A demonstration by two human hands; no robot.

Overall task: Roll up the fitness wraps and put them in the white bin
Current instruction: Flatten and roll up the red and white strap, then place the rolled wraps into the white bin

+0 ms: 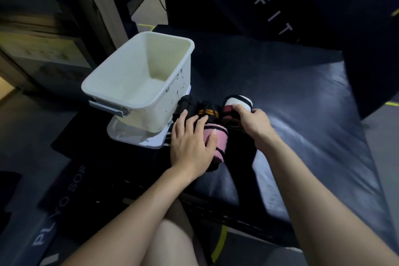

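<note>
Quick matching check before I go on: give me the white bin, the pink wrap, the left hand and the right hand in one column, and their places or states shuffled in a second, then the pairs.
1 white bin
2 pink wrap
3 left hand
4 right hand

A grips the dark red and white wrap
B lies under the left hand's fingers
C no wraps visible inside
D rests flat on the wrap pile

Pairs: 1-C, 2-B, 3-D, 4-A
</note>
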